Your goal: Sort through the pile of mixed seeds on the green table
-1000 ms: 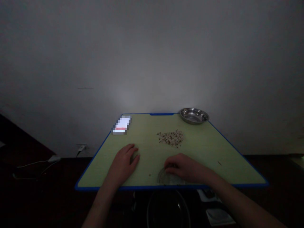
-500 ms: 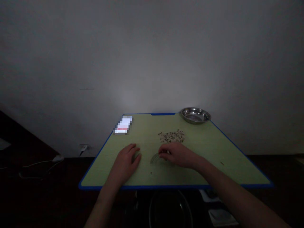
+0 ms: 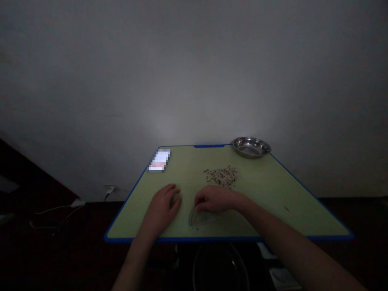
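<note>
We take the clock face as laid on the pale green tabletop (image 3: pixel 257 182) with its blue edging, twelve o'clock at the grey wall (image 3: pixel 194 81).

We find the right hand (image 3: pixel 216 199) toward six to seven o'clock, back of the hand upward. Its fingers are closed, gripping the curved edge of a clear, semicircular plastic protractor (image 3: pixel 196 219). We note the protractor low at the tabletop, its straight side toward the near edge; part of it is hidden beneath the hand, and we cannot tell whether it lies fully flat.

We record the left hand (image 3: pixel 162 206) at eight o'clock, palm down. Its fingers are open, loosely bent and apart from the protractor.

Just beyond the right hand, near the dial's centre, we observe a scattered patch of small dark and pale grains (image 3: pixel 222 176). One small dark speck (image 3: pixel 197 229) sits at seven o'clock, just beside the protractor's straight side. A thin dark sliver (image 3: pixel 286 208) lies at four o'clock.

At one o'clock, by the far corner, we log a round, shiny steel bowl (image 3: pixel 251 148). At the far corner toward ten o'clock lies a bright, rectangular, pixelated object (image 3: pixel 159 160). Below the near edge, at six o'clock, we see a dark round object with a pale rim (image 3: pixel 221 266), too dim to identify.
</note>
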